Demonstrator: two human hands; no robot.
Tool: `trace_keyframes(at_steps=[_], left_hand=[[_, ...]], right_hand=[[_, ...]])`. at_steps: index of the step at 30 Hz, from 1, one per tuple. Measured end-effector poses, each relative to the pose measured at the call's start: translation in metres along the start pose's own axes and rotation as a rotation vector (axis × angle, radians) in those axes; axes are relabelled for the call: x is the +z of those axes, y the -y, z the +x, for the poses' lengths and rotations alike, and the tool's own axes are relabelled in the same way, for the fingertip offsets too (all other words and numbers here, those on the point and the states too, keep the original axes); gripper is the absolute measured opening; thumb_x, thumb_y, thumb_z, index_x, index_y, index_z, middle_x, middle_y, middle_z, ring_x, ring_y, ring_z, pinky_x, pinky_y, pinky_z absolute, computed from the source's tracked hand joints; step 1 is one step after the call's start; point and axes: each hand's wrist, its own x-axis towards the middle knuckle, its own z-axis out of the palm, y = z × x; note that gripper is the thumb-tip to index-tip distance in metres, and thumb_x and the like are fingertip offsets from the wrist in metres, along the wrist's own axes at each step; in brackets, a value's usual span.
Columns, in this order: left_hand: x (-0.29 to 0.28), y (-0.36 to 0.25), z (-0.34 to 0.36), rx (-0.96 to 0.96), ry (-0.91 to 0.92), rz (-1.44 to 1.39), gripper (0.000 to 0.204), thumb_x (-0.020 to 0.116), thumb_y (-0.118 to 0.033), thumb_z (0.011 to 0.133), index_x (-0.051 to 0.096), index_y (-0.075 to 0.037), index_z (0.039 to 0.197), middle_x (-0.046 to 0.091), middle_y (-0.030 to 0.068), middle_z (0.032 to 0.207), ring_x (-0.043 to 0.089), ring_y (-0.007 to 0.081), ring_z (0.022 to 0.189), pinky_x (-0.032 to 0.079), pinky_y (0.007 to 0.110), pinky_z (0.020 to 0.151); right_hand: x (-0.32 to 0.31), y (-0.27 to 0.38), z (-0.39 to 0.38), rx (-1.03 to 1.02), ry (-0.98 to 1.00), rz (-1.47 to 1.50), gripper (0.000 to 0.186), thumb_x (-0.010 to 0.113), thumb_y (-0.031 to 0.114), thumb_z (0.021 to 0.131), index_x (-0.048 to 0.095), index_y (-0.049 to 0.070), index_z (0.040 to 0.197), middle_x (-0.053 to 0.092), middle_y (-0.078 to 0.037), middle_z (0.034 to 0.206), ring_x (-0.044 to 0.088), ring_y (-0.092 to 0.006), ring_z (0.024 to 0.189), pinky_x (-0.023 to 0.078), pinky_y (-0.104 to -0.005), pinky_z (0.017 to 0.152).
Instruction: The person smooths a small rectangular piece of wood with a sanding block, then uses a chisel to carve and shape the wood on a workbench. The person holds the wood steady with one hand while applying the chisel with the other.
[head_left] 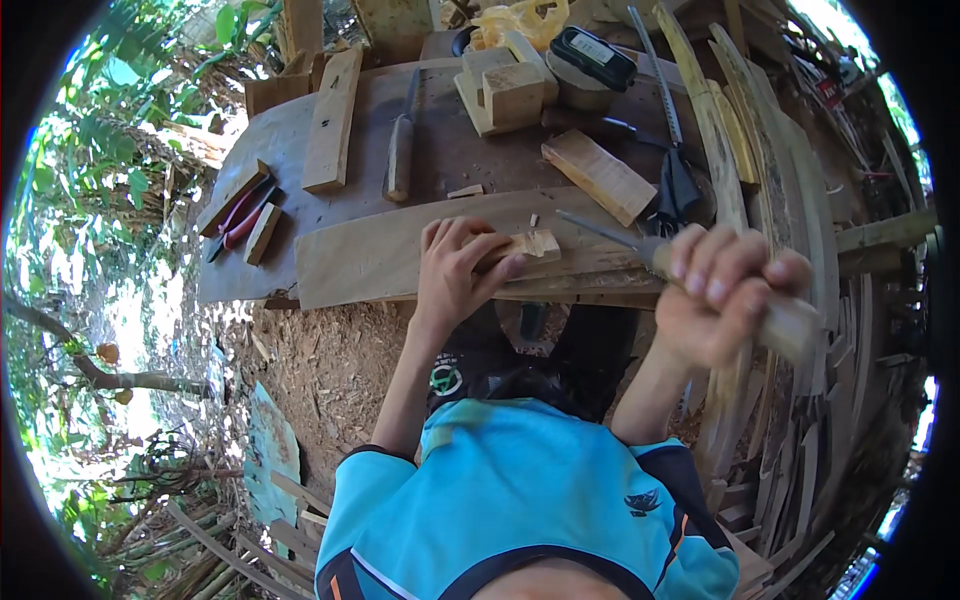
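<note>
My left hand [462, 262] is closed over a small wooden block [540, 246], pressing it down on a pale flat board [355, 262] at the near edge of the workbench. In my right hand [728, 290], raised at the right, is a wooden-handled tool with a narrow metal blade [605, 231]. The blade points left toward the block but stays apart from it. Motion blur hides whether it is a chisel or a knife. A small wood chip [534, 220] lies just beyond the block.
On the workbench [285, 150] lie red-handled pliers [243, 222], a wooden-handled knife [399, 160], a long wood piece [334, 120], a thick block [600, 175], stacked blocks [514, 95] and a black case [593, 58]. Long wooden strips [790, 200] stand at the right.
</note>
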Motion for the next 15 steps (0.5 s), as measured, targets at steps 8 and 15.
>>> trace_keyframes(at_steps=[8, 15], left_hand=[[0.012, 0.002, -0.007, -0.05, 0.002, -0.152, 0.031, 0.077, -0.023, 0.066, 0.062, -0.002, 0.084, 0.061, 0.0103, 0.089, 0.059, 0.0279, 0.086, 0.049, 0.036, 0.073], [0.008, 0.002, -0.004, 0.002, 0.034, -0.055, 0.038, 0.079, -0.033, 0.061, 0.061, -0.007, 0.083, 0.061, 0.0055, 0.086, 0.057, 0.0233, 0.082, 0.043, 0.034, 0.075]], right_hand=[[0.033, -0.006, -0.008, 0.094, -0.094, 0.151, 0.034, 0.062, 0.013, 0.084, 0.033, 0.01, 0.101, 0.049, -0.007, 0.064, 0.048, -0.0133, 0.049, 0.043, -0.0282, 0.045], [0.023, -0.041, -0.02, 0.198, -0.06, -0.108, 0.03, 0.058, 0.005, 0.084, 0.033, 0.007, 0.1, 0.05, -0.006, 0.067, 0.048, -0.0118, 0.053, 0.043, -0.0271, 0.05]])
